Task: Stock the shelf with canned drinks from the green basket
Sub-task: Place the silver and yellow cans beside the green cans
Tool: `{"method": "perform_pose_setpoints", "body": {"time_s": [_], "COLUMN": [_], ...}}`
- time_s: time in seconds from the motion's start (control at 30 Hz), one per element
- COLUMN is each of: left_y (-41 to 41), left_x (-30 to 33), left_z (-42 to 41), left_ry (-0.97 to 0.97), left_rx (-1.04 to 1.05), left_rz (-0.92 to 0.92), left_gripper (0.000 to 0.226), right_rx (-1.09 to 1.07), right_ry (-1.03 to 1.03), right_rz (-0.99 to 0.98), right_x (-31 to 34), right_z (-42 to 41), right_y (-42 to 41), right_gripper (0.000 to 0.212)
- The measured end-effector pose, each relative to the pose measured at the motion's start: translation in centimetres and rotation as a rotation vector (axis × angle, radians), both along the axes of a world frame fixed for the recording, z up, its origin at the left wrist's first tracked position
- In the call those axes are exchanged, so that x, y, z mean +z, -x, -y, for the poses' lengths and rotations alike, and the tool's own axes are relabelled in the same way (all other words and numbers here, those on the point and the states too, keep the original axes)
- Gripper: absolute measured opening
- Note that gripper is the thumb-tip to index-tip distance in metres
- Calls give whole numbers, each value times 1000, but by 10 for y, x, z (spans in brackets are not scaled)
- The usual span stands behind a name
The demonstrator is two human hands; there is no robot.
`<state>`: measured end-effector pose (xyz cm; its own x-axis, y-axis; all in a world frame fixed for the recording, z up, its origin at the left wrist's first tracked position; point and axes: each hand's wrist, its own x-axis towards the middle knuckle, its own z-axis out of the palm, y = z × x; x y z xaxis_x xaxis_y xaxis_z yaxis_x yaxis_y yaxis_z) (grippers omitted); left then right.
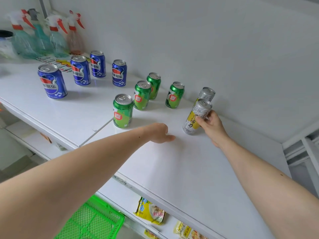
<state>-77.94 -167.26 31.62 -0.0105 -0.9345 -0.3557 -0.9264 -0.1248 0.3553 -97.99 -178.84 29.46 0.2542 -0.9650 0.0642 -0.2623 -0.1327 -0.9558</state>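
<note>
my right hand [211, 125] was wrapped around the silver-yellow can [196, 117] standing on the shelf [172, 161], second silver can [207, 94] right behind it. left hand [159, 133] hovered empty, fingers loose, just left of it.

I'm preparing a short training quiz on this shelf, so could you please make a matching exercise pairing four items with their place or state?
Items:
1. blue cans
2. green cans
3. silver and yellow can
4. green basket

Places:
A. gripped by the right hand
B. below the shelf edge
C. left end, near spray bottles
D. mid-shelf group

Pairs: 1-C, 2-D, 3-A, 4-B
</note>
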Motion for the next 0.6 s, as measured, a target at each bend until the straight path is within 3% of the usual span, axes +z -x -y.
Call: {"method": "perform_pose_setpoints", "body": {"time_s": [0.27,0.6], "left_y": [0,-4], "left_x": [-3,-6], "left_z": [4,2], "left_ry": [-17,-25], "left_rx": [-43,-79], "left_rz": [71,89], "left_gripper": [62,59], "right_rx": [-36,-57], "right_ry": [-40,-27], "right_rz": [-144,-243], "right_x": [-27,-30], "right_z": [-1,2], "right_y": [-7,-7], "right_gripper": [56,56]}}
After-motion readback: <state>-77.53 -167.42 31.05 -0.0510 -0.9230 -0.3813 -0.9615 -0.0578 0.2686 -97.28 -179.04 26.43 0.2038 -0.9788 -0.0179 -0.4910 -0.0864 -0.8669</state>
